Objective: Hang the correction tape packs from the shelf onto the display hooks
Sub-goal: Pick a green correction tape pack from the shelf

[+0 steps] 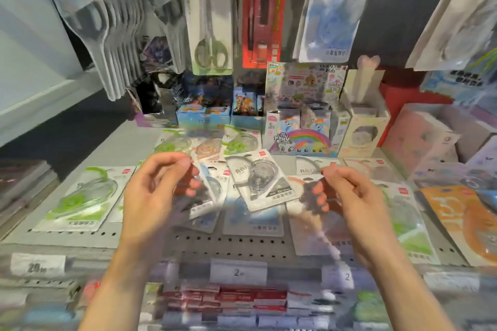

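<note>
Colours on the stationery shelf

Just left of the left hand lies a correction tape pack with a lime-green wheel and white card; between the two hands sits a grey-and-clear pack with a red corner logo. Right of the right hand an orange pack shows pale lettering. Beyond the hands stands a box printed with a rainbow on white and blue. Above it hang sage-green scissors on a white card and a bright red-orange pen pack. The shelf is pale grey, dotted with dark holes.
</note>
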The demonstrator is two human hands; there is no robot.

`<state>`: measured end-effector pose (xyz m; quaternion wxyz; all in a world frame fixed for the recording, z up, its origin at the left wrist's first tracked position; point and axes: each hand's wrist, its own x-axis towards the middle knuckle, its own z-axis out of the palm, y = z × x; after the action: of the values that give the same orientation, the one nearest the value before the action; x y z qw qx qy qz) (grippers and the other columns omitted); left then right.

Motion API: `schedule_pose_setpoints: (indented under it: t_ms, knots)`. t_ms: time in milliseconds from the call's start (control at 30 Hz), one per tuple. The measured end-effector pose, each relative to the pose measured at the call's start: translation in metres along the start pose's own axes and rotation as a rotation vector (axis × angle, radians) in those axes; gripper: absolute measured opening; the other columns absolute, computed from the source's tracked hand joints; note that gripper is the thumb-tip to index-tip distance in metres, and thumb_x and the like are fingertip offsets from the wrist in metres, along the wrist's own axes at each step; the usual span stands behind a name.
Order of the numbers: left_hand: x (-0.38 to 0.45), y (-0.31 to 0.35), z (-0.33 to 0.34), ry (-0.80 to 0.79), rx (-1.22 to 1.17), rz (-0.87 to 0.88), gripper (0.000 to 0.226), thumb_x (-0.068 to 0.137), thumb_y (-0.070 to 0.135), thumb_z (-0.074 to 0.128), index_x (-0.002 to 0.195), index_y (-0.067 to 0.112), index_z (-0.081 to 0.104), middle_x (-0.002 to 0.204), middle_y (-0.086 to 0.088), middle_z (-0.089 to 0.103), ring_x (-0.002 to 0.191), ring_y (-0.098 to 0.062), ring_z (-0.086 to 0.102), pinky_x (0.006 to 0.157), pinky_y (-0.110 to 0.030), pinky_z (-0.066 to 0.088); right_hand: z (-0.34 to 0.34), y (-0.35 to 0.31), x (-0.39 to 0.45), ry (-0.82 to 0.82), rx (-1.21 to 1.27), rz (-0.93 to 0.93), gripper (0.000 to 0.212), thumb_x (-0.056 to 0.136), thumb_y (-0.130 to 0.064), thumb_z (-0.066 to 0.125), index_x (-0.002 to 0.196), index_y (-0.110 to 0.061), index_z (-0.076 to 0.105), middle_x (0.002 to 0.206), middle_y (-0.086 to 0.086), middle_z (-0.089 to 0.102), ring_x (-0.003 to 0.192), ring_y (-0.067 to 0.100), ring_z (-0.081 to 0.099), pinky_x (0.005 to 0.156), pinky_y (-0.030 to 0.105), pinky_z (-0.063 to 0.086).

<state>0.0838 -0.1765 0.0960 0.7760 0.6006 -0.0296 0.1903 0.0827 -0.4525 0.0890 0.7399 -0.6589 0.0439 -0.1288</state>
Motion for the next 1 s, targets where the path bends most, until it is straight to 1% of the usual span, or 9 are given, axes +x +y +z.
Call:
schedule_pose_setpoints:
  t_ms: [200, 333, 433, 533, 633, 733, 833, 900, 1000]
  knots:
    - [0.031, 0.007, -0.108, 0.003, 0.099, -0.072, 0.015, 0.068, 0.04, 0.071, 0.078, 0.031, 0.077, 0.075, 0.004, 0.074, 0.065, -0.009, 0.068, 0.058, -0.021, 0.053, 0.087, 0.017, -0.037, 0.072, -0.009, 0.004, 0.016, 0.101, -0.012, 0.06, 0.087, -0.011, 0.068, 0.064, 0.003, 0.07, 0.05, 0.013, 0.057, 0.048, 0.019, 0.051]
    - [0.058, 0.017, -0.175, -0.033, 0.231, -0.035, 0.013, 0.076, 0.039, 0.066, 0.081, 0.032, 0.076, 0.074, 0.001, 0.075, 0.063, -0.011, 0.069, 0.062, -0.032, 0.055, 0.151, 0.025, -0.057, 0.075, -0.083, -0.009, 0.015, 0.102, -0.01, 0.059, 0.089, -0.01, 0.067, 0.063, -0.001, 0.071, 0.049, 0.008, 0.059, 0.049, 0.017, 0.052]
    - [0.074, 0.012, -0.208, -0.066, 0.29, -0.003, 0.015, 0.08, 0.042, 0.066, 0.087, 0.031, 0.074, 0.072, 0.004, 0.076, 0.061, -0.005, 0.069, 0.058, -0.023, 0.058, 0.192, 0.028, -0.068, 0.05, -0.114, -0.032, 0.015, 0.101, -0.007, 0.059, 0.09, -0.007, 0.068, 0.061, -0.004, 0.071, 0.049, 0.002, 0.061, 0.048, 0.012, 0.05]
    - [0.09, -0.004, -0.227, -0.155, 0.388, -0.057, 0.019, 0.074, 0.049, 0.07, 0.089, 0.037, 0.072, 0.075, 0.007, 0.075, 0.066, -0.005, 0.068, 0.062, -0.027, 0.052, 0.22, 0.027, -0.069, 0.012, -0.226, -0.099, 0.012, 0.101, -0.007, 0.062, 0.092, -0.007, 0.07, 0.062, -0.005, 0.071, 0.052, 0.001, 0.061, 0.055, 0.01, 0.048]
    - [0.097, -0.022, -0.233, -0.194, 0.421, -0.09, 0.034, 0.064, 0.053, 0.073, 0.09, 0.03, 0.067, 0.08, 0.006, 0.066, 0.072, -0.013, 0.06, 0.064, -0.019, 0.048, 0.239, 0.025, -0.063, -0.025, -0.318, -0.171, 0.01, 0.099, -0.009, 0.066, 0.091, -0.01, 0.071, 0.066, -0.004, 0.069, 0.057, -0.001, 0.06, 0.059, 0.008, 0.046]
    - [0.102, -0.028, -0.237, -0.273, 0.873, 0.049, 0.061, 0.06, 0.072, 0.065, 0.107, 0.032, 0.064, 0.102, 0.012, 0.056, 0.092, -0.016, 0.061, 0.082, -0.035, 0.053, 0.257, 0.026, -0.053, -0.096, -0.4, -0.217, 0.01, 0.099, -0.011, 0.068, 0.091, -0.016, 0.072, 0.074, 0.002, 0.072, 0.064, 0.004, 0.061, 0.063, 0.013, 0.048]
    - [0.107, -0.019, -0.241, -0.404, 1.165, -0.076, 0.093, 0.051, 0.087, 0.059, 0.129, 0.037, 0.056, 0.114, 0.018, 0.041, 0.12, -0.011, 0.049, 0.1, -0.038, 0.048, 0.272, 0.032, -0.044, -0.194, -0.478, -0.189, 0.01, 0.099, -0.015, 0.067, 0.094, -0.023, 0.072, 0.082, -0.002, 0.075, 0.077, 0.013, 0.068, 0.073, 0.023, 0.056]
    - [0.109, -0.018, -0.242, -0.459, 1.227, -0.137, 0.088, 0.06, 0.081, 0.07, 0.133, 0.035, 0.054, 0.114, 0.018, 0.036, 0.122, -0.008, 0.043, 0.1, -0.035, 0.045, 0.279, 0.037, -0.04, -0.243, -0.508, -0.16, 0.011, 0.1, -0.016, 0.065, 0.096, -0.024, 0.072, 0.087, -0.008, 0.076, 0.082, 0.013, 0.069, 0.075, 0.027, 0.057]
    - [0.111, -0.016, -0.245, -0.429, 1.217, -0.103, 0.064, 0.075, 0.063, 0.077, 0.128, 0.032, 0.058, 0.113, 0.017, 0.04, 0.112, -0.005, 0.042, 0.088, -0.028, 0.039, 0.284, 0.043, -0.036, -0.276, -0.546, -0.164, 0.01, 0.1, -0.019, 0.065, 0.098, -0.025, 0.072, 0.087, -0.015, 0.075, 0.079, 0.005, 0.068, 0.07, 0.016, 0.052]
